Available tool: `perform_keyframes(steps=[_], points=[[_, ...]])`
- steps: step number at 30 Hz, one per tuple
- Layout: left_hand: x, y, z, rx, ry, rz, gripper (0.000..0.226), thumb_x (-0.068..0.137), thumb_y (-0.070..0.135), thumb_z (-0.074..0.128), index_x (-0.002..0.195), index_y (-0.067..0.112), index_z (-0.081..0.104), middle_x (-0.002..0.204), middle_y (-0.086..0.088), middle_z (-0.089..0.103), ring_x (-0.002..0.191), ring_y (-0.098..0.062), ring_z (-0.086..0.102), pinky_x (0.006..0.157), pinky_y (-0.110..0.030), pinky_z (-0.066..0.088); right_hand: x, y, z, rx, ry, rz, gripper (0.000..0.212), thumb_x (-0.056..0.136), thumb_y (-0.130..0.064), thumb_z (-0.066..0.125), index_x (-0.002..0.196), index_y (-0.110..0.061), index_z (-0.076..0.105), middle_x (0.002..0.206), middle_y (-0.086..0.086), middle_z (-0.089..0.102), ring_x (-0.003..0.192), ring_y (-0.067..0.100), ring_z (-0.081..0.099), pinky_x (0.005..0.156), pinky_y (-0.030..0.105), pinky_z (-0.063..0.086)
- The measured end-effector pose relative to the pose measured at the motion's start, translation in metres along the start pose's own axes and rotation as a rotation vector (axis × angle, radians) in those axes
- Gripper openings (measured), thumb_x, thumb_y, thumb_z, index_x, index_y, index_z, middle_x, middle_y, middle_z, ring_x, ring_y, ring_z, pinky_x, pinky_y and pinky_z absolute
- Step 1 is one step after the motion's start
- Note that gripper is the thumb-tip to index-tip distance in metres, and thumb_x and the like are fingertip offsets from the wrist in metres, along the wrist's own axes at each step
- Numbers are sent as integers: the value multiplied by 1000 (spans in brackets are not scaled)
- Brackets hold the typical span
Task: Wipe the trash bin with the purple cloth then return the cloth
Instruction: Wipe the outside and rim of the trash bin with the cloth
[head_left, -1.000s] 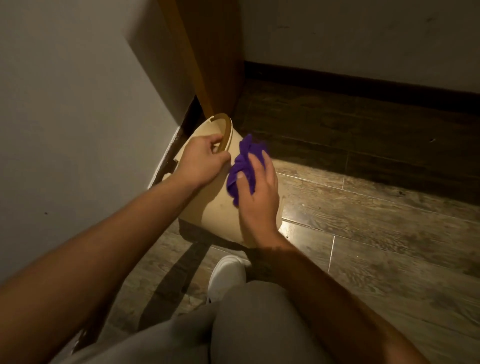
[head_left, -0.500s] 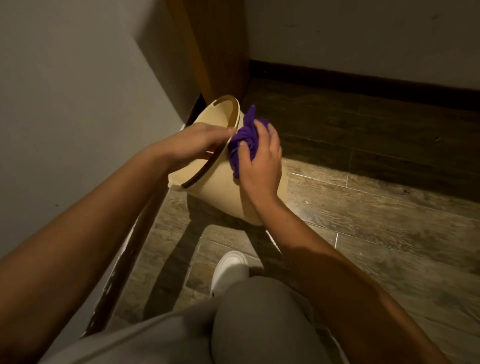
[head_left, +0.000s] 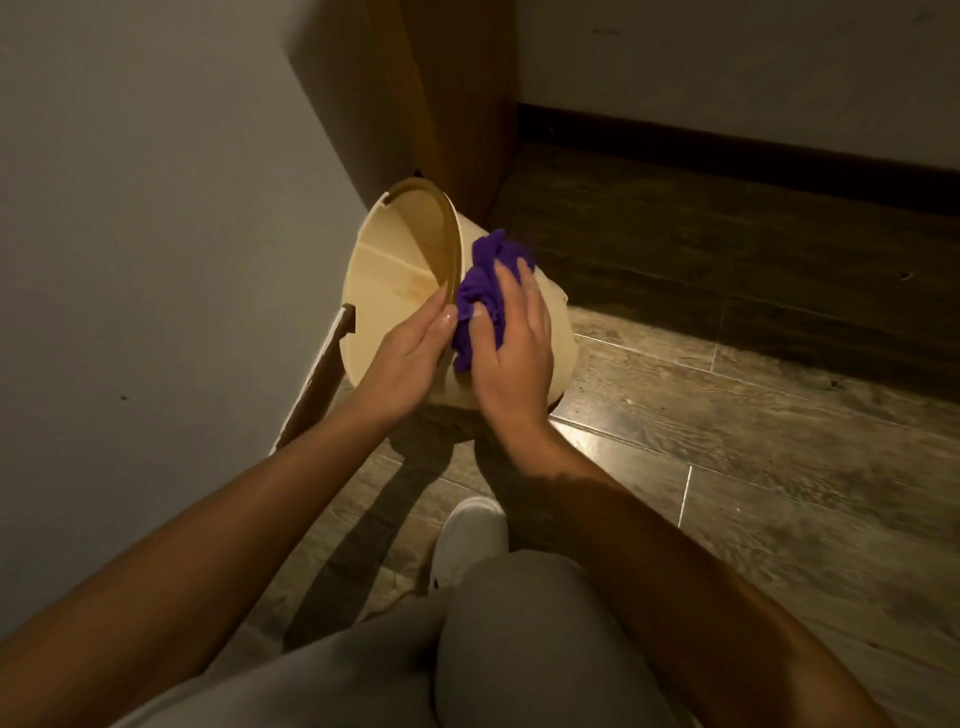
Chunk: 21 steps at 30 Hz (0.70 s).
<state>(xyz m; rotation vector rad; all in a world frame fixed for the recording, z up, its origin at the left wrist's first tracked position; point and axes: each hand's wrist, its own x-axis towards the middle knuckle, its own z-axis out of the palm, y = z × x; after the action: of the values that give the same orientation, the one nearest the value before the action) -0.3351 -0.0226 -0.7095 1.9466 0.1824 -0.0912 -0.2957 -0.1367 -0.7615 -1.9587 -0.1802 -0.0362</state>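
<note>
Since the cream plastic trash bin (head_left: 395, 291) tips easily, it looks light; the left hand (head_left: 402, 358) pinches its rim. The right hand (head_left: 511, 353) presses the soft, bunched purple cloth (head_left: 485, 291) against its outer wall

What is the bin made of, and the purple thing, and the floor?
The trash bin looks like smooth cream plastic: thin, even walls with a moulded rim. The purple cloth is soft fabric, bunched into folds under the right hand. The floor shows wood grain in planks with a slight sheen; real wood or wood-look tile, I can't tell.
</note>
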Motion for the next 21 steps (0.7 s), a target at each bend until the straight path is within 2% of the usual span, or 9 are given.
perform_keyframes(steps=[3, 7, 11, 14, 16, 18, 21], points=[[10, 12, -10, -42, 78, -61, 36, 110, 34, 34, 135, 21, 56, 105, 2, 71, 100, -8, 67, 86, -24, 52, -24, 11, 3, -80, -18, -123, 52, 106, -41, 44, 155, -23, 41, 168, 9, 33, 154, 32, 28, 122, 49, 29], [15, 17, -19, 28, 173, -108, 34, 107, 41, 35, 129, 33, 59, 110, 10, 69, 101, -4, 66, 84, -26, 51, -8, 22, -4, -233, 36, -112, 52, 104, -49, 42, 151, -28, 40, 163, 9, 41, 148, 33, 39, 117, 53, 36], [21, 18, -27, 44, 323, -182, 34, 106, 40, 36, 113, 24, 66, 101, 7, 69, 93, -9, 65, 72, -26, 47, 19, 36, -17, -321, 2, 27, 55, 104, -55, 39, 152, -29, 44, 162, 5, 43, 144, 30, 41, 113, 51, 41], [23, 14, -28, 61, 356, -177, 36, 105, 40, 38, 105, 20, 68, 97, 1, 69, 90, -14, 64, 70, -29, 46, 35, 64, -38, -315, 13, 198, 54, 105, -52, 42, 153, -27, 45, 161, 5, 44, 142, 31, 45, 110, 49, 43], [25, 13, -26, 85, 360, -174, 37, 104, 41, 38, 107, 20, 68, 95, 3, 68, 88, -13, 62, 69, -30, 45, 35, 78, -50, -284, 19, 268, 53, 107, -48, 44, 154, -24, 45, 160, 5, 45, 141, 30, 46, 108, 47, 45], [27, 15, -24, 115, 357, -170, 38, 103, 42, 39, 112, 20, 68, 95, 7, 66, 89, -10, 61, 69, -30, 44, 27, 81, -51, -269, 22, 280, 53, 108, -45, 45, 156, -23, 43, 162, 5, 43, 143, 30, 44, 110, 49, 45], [30, 17, -26, 130, 366, -176, 37, 104, 42, 40, 114, 20, 67, 95, 9, 65, 89, -7, 59, 69, -27, 42, 12, 64, -41, -250, 48, 285, 54, 108, -41, 45, 159, -23, 38, 168, 6, 33, 153, 29, 31, 118, 53, 36]])
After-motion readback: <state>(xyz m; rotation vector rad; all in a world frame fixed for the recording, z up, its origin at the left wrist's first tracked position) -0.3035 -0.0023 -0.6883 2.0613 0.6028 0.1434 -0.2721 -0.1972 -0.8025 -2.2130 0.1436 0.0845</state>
